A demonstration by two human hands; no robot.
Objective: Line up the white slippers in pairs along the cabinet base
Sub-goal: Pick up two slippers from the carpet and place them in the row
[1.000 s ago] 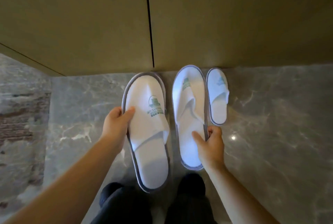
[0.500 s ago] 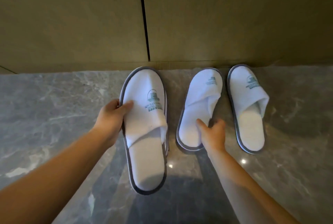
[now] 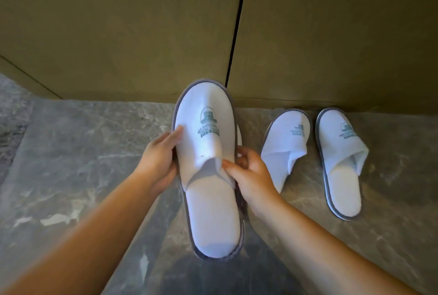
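A white slipper with a grey rim and a green logo (image 3: 208, 176) is held up above the floor, toe towards the cabinet. A second slipper seems stacked under it, only an edge showing at its right. My left hand (image 3: 160, 160) grips its left rim, thumb on top. My right hand (image 3: 248, 171) pinches the open edge of its upper on the right side. Two more white slippers lie on the floor to the right, toes at the cabinet base: one (image 3: 288, 143) partly behind my right hand, the other (image 3: 341, 161) further right.
The olive cabinet front (image 3: 142, 29) fills the top, with a dark vertical door gap (image 3: 237, 24). Its base meets the grey marble floor (image 3: 78, 152). A darker floor strip runs along the left edge.
My right hand left the middle slipper on the floor and came over to the held slipper. The held slipper has risen and now both hands hold it.
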